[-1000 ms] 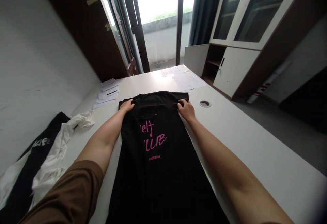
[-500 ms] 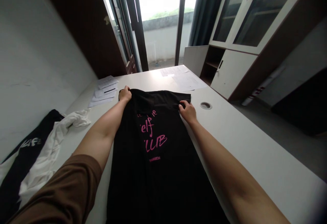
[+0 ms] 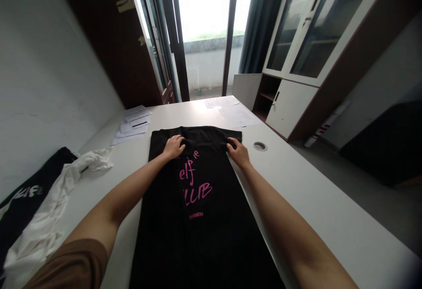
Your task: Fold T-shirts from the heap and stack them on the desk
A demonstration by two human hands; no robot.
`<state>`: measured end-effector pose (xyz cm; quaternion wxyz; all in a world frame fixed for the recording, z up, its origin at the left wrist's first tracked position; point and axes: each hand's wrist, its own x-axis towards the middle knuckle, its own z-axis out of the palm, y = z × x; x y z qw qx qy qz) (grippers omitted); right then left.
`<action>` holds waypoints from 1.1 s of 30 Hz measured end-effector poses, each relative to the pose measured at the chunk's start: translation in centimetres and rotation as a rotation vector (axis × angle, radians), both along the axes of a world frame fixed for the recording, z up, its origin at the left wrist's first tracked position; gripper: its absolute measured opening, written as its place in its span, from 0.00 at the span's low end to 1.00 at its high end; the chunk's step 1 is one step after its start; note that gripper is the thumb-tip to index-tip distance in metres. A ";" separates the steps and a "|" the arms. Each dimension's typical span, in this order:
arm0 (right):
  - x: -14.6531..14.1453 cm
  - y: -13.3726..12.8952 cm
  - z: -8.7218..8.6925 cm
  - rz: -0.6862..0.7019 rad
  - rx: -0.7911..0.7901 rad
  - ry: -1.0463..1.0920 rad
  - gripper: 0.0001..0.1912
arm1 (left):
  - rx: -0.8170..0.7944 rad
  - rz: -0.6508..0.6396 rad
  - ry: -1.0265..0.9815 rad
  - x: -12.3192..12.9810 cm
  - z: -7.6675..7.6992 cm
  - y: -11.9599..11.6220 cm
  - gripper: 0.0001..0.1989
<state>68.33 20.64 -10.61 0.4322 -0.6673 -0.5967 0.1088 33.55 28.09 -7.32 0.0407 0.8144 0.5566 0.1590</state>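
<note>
the left hand (image 3: 174, 147) and right hand (image 3: 238, 152), half-curled, touch the black garment (image 3: 204, 249); any pinch is unclear. light, even outward pressure should smooth its creases.

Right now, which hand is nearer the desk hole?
Right. The right hand is left of the desk hole, on the black garment; the left hand is farther left, also on it.

A black shirt (image 3: 211, 249) reads "elf" and "LUB" in pink above a smaller, partly distorted "FASHION"; the topmost line is only partly legible. On the left, a dark garment (image 3: 41, 170) bears white letters (image 3: 27, 191) resembling "Life." Print on the papers (image 3: 238, 115) is too small to read.
</note>
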 end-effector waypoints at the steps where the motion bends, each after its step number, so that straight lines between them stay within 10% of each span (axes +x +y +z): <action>1: 0.1 0.0 0.0 0.004 -0.016 0.002 0.23 | 0.014 -0.035 0.026 0.0 -0.1 -1.3 0.20; 14: -1.8 0.4 2.4 0.171 0.085 0.225 0.31 | -0.102 0.058 0.097 -3.2 -2.9 -12.9 0.35; 26: -18.0 4.0 10.3 0.416 -0.059 -0.071 0.31 | -0.121 0.011 0.089 -3.3 -3.2 -12.9 0.35; 33: -29.0 2.0 8.9 0.583 -0.102 -0.255 0.37 | -0.019 -0.026 0.071 -3.6 -2.3 -13.8 0.30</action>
